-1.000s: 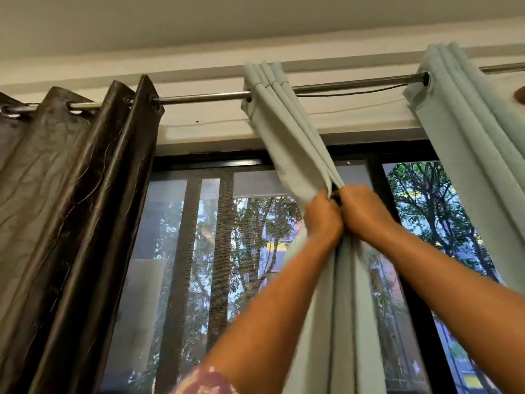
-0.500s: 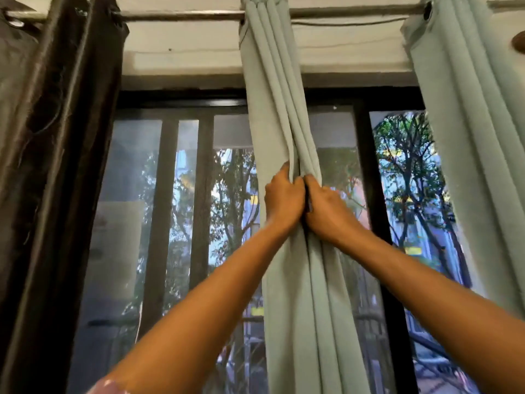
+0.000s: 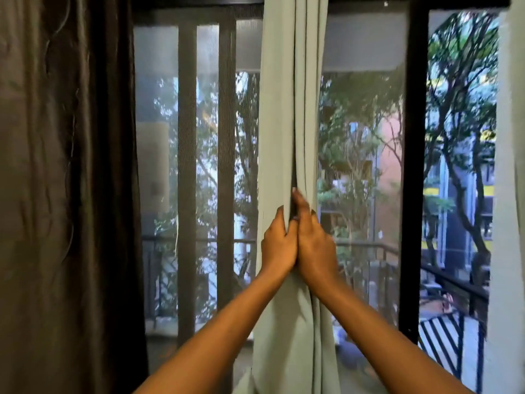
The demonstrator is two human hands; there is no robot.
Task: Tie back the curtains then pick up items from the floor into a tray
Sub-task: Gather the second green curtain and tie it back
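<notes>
A pale green curtain hangs gathered in narrow folds down the middle of the window. My left hand grips the bunched fabric from the left side. My right hand grips it from the right, its fingers reaching up into a fold. The two hands press against each other at mid height of the curtain. No tie-back, tray or floor items are in view.
A dark brown curtain covers the left side. Another pale green curtain hangs at the right edge. Behind them is a window with a black frame, mesh screen, balcony railing and trees outside.
Both hands have slid down the gathered green curtain, still holding it together. The view has tilted downward, so the curtain rod and ceiling are out of view now.
</notes>
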